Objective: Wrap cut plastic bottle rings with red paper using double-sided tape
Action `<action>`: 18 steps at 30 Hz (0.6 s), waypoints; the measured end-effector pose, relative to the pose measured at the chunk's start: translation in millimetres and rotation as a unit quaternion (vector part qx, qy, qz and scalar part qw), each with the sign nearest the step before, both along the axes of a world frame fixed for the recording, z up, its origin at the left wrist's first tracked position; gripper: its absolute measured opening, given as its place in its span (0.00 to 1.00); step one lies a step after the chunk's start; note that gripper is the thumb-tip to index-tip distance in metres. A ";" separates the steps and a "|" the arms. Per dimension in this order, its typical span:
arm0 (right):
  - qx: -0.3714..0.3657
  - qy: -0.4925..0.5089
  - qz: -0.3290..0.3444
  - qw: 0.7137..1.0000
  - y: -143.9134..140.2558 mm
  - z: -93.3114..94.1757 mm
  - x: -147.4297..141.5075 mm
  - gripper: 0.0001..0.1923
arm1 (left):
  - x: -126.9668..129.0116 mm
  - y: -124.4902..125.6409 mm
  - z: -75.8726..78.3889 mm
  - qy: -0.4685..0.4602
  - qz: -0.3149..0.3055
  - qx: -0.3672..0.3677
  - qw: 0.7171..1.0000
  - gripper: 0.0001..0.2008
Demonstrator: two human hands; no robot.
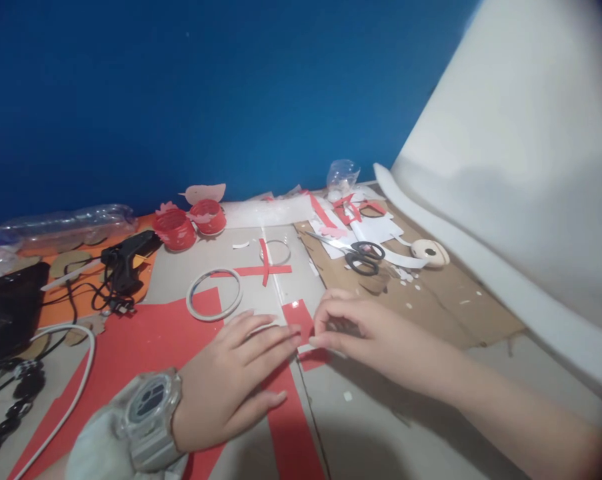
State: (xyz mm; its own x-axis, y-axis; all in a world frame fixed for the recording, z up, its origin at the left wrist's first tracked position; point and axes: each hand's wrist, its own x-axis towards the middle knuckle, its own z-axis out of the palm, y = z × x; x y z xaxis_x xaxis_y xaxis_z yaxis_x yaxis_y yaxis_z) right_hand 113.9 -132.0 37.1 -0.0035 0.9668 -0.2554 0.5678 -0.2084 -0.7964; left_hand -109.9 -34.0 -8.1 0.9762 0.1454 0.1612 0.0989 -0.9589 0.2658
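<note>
My left hand (243,377), with a grey watch (152,402) on the wrist, lies flat with its fingers stretched out over a large red paper sheet (151,340). Its fingertips rest at the edge of a small red paper piece (297,319). On that piece's other side my right hand (348,327) has thumb and index finger pinched together at the end of a narrow white strip (305,349). The strip lies across the red piece, partly hidden by the fingers. Just beyond my left hand, a roll of thin white tape (193,303) rests partly on the red sheet.
Scissors (363,257) and paper scraps lie on brown cardboard (461,300), beside a cream tape dispenser (431,253). Two red cups (175,230) stand at the back. A black glue gun (131,260), cables and a plastic bottle (65,223) are at left; a blue wall (205,100) rises behind.
</note>
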 end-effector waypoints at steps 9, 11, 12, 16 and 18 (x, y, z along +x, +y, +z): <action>0.034 -0.067 0.000 0.997 -14.2 -25.6 1.0 0.11 | 1.7 -5.7 -5.5 0.101 -0.045 0.031 0.993 0.41; 0.047 -0.084 -0.001 0.995 -14.3 -27.7 0.0 0.11 | 1.3 -5.8 -5.7 0.105 -0.043 0.029 0.993 0.41; 0.051 -0.092 0.001 0.994 -14.4 -28.7 -0.1 0.11 | 1.2 -5.7 -5.4 0.109 -0.042 0.027 0.993 0.41; 0.053 -0.115 0.019 0.992 -15.7 -32.6 0.2 0.10 | 1.5 -5.7 -2.9 0.121 -0.039 0.015 0.992 0.39; 0.059 -0.121 0.022 0.991 -16.5 -34.0 0.2 0.10 | 1.7 -5.7 -2.0 0.120 -0.040 0.010 0.992 0.39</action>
